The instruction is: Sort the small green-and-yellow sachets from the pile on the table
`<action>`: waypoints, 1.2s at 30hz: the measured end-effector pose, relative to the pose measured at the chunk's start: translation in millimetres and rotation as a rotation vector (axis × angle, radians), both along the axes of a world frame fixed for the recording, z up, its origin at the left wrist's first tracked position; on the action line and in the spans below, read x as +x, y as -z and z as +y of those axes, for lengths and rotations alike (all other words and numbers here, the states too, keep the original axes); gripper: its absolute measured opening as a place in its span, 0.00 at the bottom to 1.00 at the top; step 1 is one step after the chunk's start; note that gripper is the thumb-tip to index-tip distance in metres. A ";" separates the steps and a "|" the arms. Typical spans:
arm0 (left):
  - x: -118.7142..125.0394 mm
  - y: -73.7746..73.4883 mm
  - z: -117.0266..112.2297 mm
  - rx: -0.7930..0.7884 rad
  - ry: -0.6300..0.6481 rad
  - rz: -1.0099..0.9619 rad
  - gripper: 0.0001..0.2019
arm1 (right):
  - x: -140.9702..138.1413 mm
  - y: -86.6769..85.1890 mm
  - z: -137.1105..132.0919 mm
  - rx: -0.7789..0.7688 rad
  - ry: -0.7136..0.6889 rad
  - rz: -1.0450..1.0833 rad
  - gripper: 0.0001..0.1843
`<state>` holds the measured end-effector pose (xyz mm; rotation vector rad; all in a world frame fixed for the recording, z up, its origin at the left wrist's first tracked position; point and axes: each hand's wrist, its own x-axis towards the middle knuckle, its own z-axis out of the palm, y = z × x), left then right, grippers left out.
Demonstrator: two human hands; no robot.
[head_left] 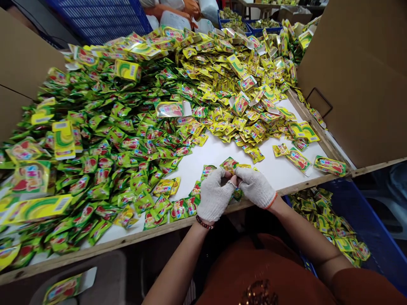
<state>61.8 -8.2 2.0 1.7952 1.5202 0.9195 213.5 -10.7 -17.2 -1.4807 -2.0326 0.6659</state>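
Note:
My left hand (pixel 213 195) and my right hand (pixel 257 187), both in white knitted gloves with bare fingertips, meet over the table's front edge. Between their pinched fingers is a small green and yellow candy packet (pixel 229 163), partly covered by the fingertips. More green packets lie under and beside the hands, some hidden by them. A yellow packet (pixel 254 154) rests on the white tabletop (pixel 216 148) just beyond. To the left of my left hand, green packets (pixel 178 209) line the front edge.
Green packets (pixel 127 140) heap up on the left, yellow packets (pixel 219 72) at the back. Flattened and open boxes (pixel 173 109) lie among them. Cardboard panels (pixel 352 80) flank the table. A blue crate (pixel 359 216) with packets stands below right. Another person's hands (pixel 192 8) show behind.

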 end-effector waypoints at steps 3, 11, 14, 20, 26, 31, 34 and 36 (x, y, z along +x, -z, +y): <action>-0.4 1.8 -0.1 -0.002 0.014 -0.006 0.07 | 0.0 -1.2 0.3 0.012 0.005 -0.015 0.14; 3.6 -3.6 1.6 0.053 -0.014 0.078 0.07 | -4.3 -1.0 -4.6 0.000 0.060 -0.202 0.13; 4.9 -4.8 3.0 0.059 -0.007 0.075 0.06 | -7.1 -5.0 -7.2 -0.006 0.085 -0.257 0.13; 3.8 -0.5 4.6 0.075 -0.008 0.134 0.08 | -8.9 -11.2 -7.4 -0.058 0.081 -0.283 0.13; -0.2 2.0 5.6 0.086 0.012 0.102 0.09 | -5.8 -10.0 -6.5 -0.028 0.018 -0.148 0.16; -2.9 0.2 5.1 0.067 0.042 0.065 0.07 | -6.1 -9.4 -7.1 -0.017 0.034 -0.152 0.16; -4.2 1.0 5.4 0.092 0.041 0.091 0.08 | -7.0 -8.9 -7.2 -0.012 0.037 -0.164 0.15; -5.0 2.2 5.8 0.114 0.049 0.112 0.10 | -7.8 -9.0 -7.3 -0.012 0.035 -0.173 0.14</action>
